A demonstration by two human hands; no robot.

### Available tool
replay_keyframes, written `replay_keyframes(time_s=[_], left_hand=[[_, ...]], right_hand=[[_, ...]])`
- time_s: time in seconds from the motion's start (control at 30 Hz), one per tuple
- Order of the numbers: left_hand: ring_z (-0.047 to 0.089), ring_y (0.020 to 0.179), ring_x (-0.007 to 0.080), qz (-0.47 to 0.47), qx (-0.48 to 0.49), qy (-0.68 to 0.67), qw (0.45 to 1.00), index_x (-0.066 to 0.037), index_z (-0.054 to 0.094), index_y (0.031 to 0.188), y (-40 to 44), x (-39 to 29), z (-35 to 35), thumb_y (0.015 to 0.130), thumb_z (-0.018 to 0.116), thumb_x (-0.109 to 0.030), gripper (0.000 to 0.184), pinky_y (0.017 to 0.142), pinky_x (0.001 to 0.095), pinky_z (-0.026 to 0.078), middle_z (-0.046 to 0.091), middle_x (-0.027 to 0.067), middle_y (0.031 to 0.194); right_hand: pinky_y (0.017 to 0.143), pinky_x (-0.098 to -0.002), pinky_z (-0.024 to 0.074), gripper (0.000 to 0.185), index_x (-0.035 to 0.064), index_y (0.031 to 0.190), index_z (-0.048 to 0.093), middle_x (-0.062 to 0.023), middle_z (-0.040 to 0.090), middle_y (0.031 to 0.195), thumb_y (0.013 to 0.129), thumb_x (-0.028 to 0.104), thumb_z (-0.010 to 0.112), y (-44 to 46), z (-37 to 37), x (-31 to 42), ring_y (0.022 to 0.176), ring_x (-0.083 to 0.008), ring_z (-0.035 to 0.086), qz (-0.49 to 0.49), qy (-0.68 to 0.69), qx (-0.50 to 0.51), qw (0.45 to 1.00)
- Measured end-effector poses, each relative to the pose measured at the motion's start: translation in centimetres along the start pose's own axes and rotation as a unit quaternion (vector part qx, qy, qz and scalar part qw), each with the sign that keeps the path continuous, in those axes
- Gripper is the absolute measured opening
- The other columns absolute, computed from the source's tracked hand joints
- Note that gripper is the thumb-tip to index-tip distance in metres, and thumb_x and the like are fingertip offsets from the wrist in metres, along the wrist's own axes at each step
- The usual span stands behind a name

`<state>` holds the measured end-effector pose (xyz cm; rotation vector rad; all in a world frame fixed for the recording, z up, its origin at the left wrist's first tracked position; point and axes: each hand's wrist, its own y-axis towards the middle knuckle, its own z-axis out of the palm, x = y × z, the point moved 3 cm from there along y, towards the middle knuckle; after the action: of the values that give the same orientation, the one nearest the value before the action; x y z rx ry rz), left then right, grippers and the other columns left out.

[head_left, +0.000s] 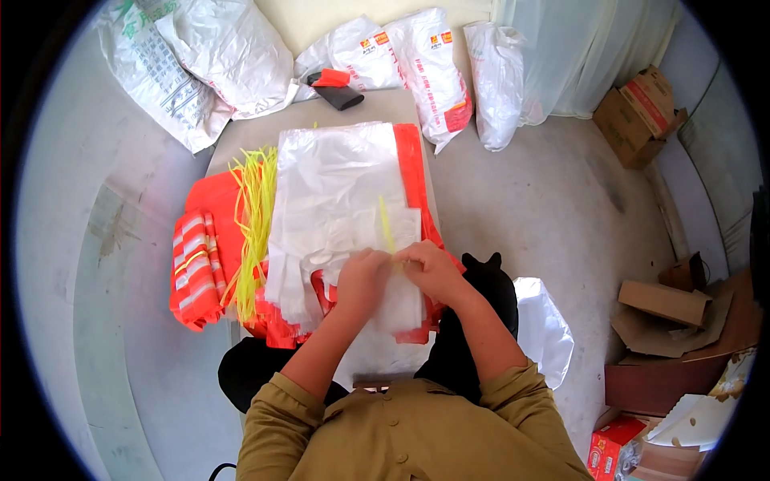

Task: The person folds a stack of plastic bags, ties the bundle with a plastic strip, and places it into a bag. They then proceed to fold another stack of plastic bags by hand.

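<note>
My left hand (pixel 365 279) and my right hand (pixel 433 271) meet over the pile, fingers closed in a pinch. Between their fingertips is a thin yellow plastic strip (pixel 386 222), its loose end pointing away from me. Just under my hands lies a folded bundle of white plastic bags (pixel 401 309). It rests on a larger stack of flat white bags (pixel 337 168), with red bags (pixel 411 164) showing along the right edge. Left of the stack lies a bunch of yellow strips (pixel 255 216). The exact grip of my fingertips is partly blurred.
Red-and-white striped bundles (pixel 196 260) lie at the table's left. A black and red object (pixel 338 94) sits at the far end of the table (pixel 377 108). Filled white sacks (pixel 433 76) stand behind. Cardboard boxes (pixel 638 116) are on the floor at right.
</note>
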<state>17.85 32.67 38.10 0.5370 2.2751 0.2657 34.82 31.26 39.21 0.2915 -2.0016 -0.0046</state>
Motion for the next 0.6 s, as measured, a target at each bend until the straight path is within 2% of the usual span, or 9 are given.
replay_keyframes(time_s=[0.07, 0.17, 0.27, 0.37, 0.47, 0.57, 0.6], left_hand=[[0.063, 0.084, 0.0364, 0.003, 0.005, -0.002, 1.000, -0.002, 0.070, 0.092, 0.0, -0.1, -0.1, 0.084, 0.067, -0.007, 0.010, 0.074, 0.0432, 0.050, 0.066, 0.0148, 0.088], [0.063, 0.084, 0.0365, 0.007, 0.002, 0.000, 1.000, -0.002, 0.070, 0.092, 0.0, 0.1, -0.1, 0.086, 0.065, -0.007, 0.010, 0.075, 0.0435, 0.050, 0.066, 0.0149, 0.088], [0.064, 0.084, 0.0370, -0.007, 0.006, -0.003, 1.000, -0.001, 0.070, 0.092, 0.0, 0.3, -0.2, 0.086, 0.064, -0.007, 0.010, 0.075, 0.0441, 0.050, 0.066, 0.0154, 0.088], [0.064, 0.085, 0.0373, -0.031, 0.010, -0.001, 0.999, -0.001, 0.069, 0.091, 0.2, 0.3, -0.3, 0.087, 0.063, -0.007, 0.009, 0.075, 0.0442, 0.050, 0.066, 0.0160, 0.089], [0.063, 0.085, 0.0377, -0.050, 0.004, 0.019, 0.999, -0.001, 0.068, 0.089, 0.3, 0.6, -0.1, 0.086, 0.064, -0.007, 0.009, 0.075, 0.0440, 0.050, 0.065, 0.0167, 0.089], [0.064, 0.084, 0.0358, -0.055, 0.006, 0.029, 0.998, -0.001, 0.068, 0.092, 0.3, 1.4, 0.0, 0.087, 0.064, -0.007, 0.010, 0.074, 0.0425, 0.051, 0.065, 0.0158, 0.093], [0.064, 0.083, 0.0348, -0.052, 0.009, 0.029, 0.998, -0.001, 0.068, 0.094, 0.3, 1.5, 0.0, 0.087, 0.063, -0.007, 0.011, 0.074, 0.0418, 0.051, 0.065, 0.0152, 0.095]], right_hand=[[0.092, -0.0382, 0.0493, 0.018, 0.0022, 0.101, 0.070, -0.0170, 0.068, 0.102, 0.084, 0.001, 0.066, -0.1, 0.0, 0.0, 0.102, -0.0316, 0.062, -0.027, -0.037, 0.002, 0.999], [0.096, -0.0385, 0.0470, 0.014, 0.0031, 0.095, 0.069, -0.0153, 0.065, 0.113, 0.081, 0.001, 0.068, -0.4, 0.1, -0.1, 0.109, -0.0323, 0.059, -0.062, -0.014, -0.035, 0.997], [0.102, -0.0400, 0.0438, 0.011, 0.0049, 0.090, 0.067, -0.0149, 0.060, 0.126, 0.080, 0.001, 0.070, -0.8, 0.3, -0.8, 0.117, -0.0338, 0.055, -0.102, -0.051, -0.053, 0.992], [0.107, -0.0381, 0.0383, 0.014, 0.0071, 0.095, 0.067, -0.0109, 0.053, 0.132, 0.082, 0.001, 0.070, -1.5, 0.0, -2.7, 0.129, -0.0299, 0.045, -0.096, -0.049, -0.060, 0.992], [0.110, -0.0390, 0.0359, 0.012, 0.0069, 0.093, 0.065, -0.0109, 0.050, 0.136, 0.084, 0.001, 0.070, -2.6, -0.7, -3.9, 0.132, -0.0296, 0.042, -0.058, -0.013, -0.053, 0.997], [0.108, -0.0372, 0.0377, 0.010, 0.0073, 0.096, 0.065, -0.0098, 0.047, 0.140, 0.087, 0.002, 0.068, -3.3, -0.8, -6.4, 0.129, -0.0250, 0.046, 0.001, 0.035, -0.064, 0.997], [0.107, -0.0360, 0.0386, 0.013, 0.0071, 0.101, 0.064, -0.0095, 0.049, 0.138, 0.089, 0.003, 0.067, -3.5, -1.0, -6.6, 0.127, -0.0232, 0.048, 0.006, 0.052, -0.067, 0.996]])
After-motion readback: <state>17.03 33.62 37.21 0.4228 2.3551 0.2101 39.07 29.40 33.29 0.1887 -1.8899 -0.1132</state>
